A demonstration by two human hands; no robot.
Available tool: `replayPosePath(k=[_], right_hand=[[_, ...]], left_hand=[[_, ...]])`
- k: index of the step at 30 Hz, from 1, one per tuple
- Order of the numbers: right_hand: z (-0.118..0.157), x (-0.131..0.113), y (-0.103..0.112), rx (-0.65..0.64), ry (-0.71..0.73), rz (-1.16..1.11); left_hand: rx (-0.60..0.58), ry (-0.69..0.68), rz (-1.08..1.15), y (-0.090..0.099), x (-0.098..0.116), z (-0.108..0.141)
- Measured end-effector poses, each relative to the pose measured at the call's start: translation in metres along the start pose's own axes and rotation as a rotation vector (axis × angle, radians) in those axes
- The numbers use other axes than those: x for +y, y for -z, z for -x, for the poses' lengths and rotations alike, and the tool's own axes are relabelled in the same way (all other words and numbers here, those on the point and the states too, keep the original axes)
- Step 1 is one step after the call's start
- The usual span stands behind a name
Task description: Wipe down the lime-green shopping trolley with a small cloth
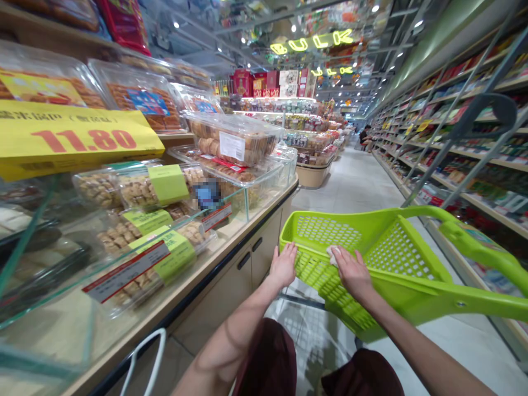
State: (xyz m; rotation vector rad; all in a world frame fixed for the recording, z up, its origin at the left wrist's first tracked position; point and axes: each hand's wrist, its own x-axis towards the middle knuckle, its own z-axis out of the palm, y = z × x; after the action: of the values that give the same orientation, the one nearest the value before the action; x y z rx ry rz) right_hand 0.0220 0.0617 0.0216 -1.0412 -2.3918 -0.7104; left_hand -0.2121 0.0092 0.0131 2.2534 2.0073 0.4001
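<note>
A bright green plastic shopping cart (371, 279) with perforated basket walls stands in front of me, its handle (487, 247) off to the right. My left hand (284, 267) holds the basket's rim at the near left corner, its fingertips over the edge. In my right hand (353, 273) is a small crumpled white cloth or tissue (332, 255), pressed against the long rim of the basket. The palm and part of the cloth are hidden under the fingers. No goods show inside the visible part of the basket.
To the left runs a glass-edged display counter (231, 231) with clear boxes of pastries (235, 137) and a yellow price sign (78, 137). Stocked shelves (466, 121) line the right. A person (365, 137) sits far down the aisle. A white curved bar (159, 357) is at lower left.
</note>
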Motion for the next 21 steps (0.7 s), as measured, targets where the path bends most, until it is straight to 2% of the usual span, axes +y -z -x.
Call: replayPosePath(k=[3,6,10,14,17,21], right_hand=[[-0.006,-0.005,0.001,-0.050,-0.058,-0.027],[-0.021,-0.027,-0.002,-0.072,-0.063,-0.086],[-0.054,-0.067,-0.015,-0.073,0.041,-0.214],[-0.079,-0.094,-0.040,-0.094,0.202,-0.288],[-0.076,-0.103,-0.062,-0.157,0.304,-0.331],[-0.044,-0.113,-0.087,-0.267,0.324,-0.368]], left_hand=[[-0.012,0.054,0.026,-0.007,-0.012,0.008],[-0.033,0.173,0.043,-0.021,-0.023,0.019],[-0.038,0.224,0.022,-0.037,-0.032,0.034],[-0.018,0.233,0.020,-0.041,-0.030,0.046],[-0.047,0.230,0.024,-0.042,-0.026,0.055],[-0.070,0.204,0.032,-0.048,-0.022,0.064]])
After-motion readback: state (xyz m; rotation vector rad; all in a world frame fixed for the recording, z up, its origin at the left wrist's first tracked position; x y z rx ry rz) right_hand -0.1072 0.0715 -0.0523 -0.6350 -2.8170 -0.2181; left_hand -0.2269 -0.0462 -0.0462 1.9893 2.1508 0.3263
